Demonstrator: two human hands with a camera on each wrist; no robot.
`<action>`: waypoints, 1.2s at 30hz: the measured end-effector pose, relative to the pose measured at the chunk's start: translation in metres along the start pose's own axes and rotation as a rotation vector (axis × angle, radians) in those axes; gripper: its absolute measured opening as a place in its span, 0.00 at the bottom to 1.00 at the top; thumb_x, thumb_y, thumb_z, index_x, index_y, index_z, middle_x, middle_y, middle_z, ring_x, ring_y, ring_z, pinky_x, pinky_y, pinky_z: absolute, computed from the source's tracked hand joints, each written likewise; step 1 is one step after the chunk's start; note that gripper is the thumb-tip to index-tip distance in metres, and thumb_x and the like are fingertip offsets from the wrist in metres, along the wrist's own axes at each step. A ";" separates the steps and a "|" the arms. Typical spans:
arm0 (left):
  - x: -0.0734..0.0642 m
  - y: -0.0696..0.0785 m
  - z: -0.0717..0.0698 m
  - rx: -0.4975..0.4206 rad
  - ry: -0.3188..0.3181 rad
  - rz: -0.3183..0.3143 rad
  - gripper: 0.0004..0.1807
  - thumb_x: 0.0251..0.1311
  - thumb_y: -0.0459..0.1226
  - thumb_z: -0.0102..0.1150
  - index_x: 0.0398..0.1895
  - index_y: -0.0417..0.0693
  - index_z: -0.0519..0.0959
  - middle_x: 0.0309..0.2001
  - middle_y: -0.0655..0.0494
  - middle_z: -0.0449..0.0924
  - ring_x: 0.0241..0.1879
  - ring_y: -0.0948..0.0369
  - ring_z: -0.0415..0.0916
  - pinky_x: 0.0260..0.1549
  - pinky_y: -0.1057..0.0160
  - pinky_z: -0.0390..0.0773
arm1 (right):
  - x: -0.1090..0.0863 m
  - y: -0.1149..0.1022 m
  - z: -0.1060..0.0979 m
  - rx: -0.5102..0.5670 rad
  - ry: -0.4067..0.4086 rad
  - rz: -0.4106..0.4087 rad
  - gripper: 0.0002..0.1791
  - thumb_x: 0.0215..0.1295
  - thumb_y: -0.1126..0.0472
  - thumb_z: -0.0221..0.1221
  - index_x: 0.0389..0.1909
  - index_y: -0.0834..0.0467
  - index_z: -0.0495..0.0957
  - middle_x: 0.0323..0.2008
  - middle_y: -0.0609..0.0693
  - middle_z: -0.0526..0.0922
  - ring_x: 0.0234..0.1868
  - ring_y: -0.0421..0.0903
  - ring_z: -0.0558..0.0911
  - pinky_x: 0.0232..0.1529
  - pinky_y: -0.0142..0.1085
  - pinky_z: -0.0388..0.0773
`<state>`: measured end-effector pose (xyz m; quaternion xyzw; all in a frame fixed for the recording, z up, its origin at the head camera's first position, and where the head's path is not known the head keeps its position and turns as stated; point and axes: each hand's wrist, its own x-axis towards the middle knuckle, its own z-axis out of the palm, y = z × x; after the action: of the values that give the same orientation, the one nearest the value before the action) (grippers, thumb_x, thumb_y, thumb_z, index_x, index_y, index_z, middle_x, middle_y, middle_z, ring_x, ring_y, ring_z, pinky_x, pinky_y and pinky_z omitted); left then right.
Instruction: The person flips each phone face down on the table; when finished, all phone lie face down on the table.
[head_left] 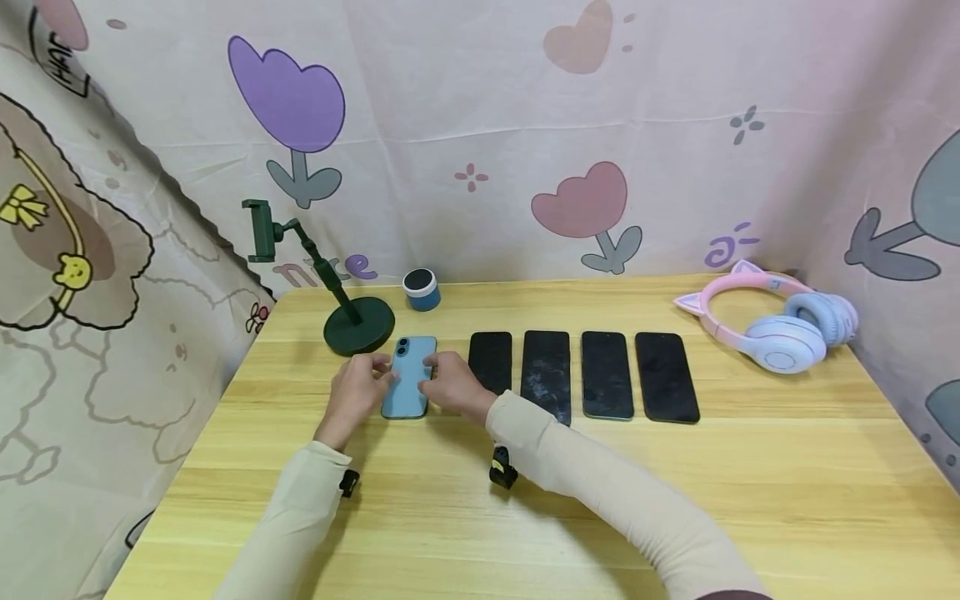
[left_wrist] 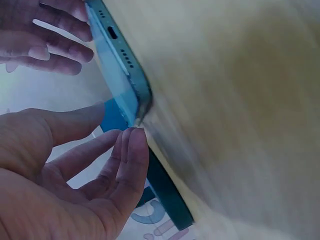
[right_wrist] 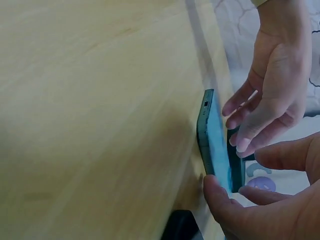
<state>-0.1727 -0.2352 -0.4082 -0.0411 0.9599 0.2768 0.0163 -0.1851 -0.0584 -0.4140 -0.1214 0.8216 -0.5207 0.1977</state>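
A light blue smartphone [head_left: 409, 379] lies back side up on the table, its two camera lenses at the far end. On its left side is my left hand [head_left: 356, 392], fingertips right at the long edge and thumb apart from them over the back. My right hand [head_left: 456, 383] is at the opposite edge, its fingers loosely bent. In the left wrist view, the phone's charging port end [left_wrist: 112, 33] faces the camera. One fingertip of the right hand [right_wrist: 265, 210] meets the phone's edge in the right wrist view, with the thumb held away.
Several dark phones, screens up, form a row to the right, the nearest a black phone [head_left: 491, 358]. A green phone stand [head_left: 360, 327] and a small blue jar [head_left: 422, 290] stand behind. Pink and blue cat-ear headphones [head_left: 783, 342] lie at the right on the wooden table [head_left: 420, 517].
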 end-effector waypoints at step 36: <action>0.001 0.067 0.038 -0.048 -0.091 0.183 0.15 0.66 0.35 0.66 0.52 0.36 0.84 0.45 0.46 0.87 0.44 0.50 0.85 0.47 0.50 0.81 | -0.032 0.035 -0.103 -0.095 0.161 0.019 0.22 0.68 0.64 0.65 0.59 0.69 0.78 0.46 0.58 0.82 0.42 0.50 0.84 0.42 0.38 0.83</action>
<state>-0.1791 -0.1582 -0.4047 0.0591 0.9509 0.3019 0.0337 -0.2024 0.0527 -0.3997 -0.0809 0.8596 -0.4876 0.1301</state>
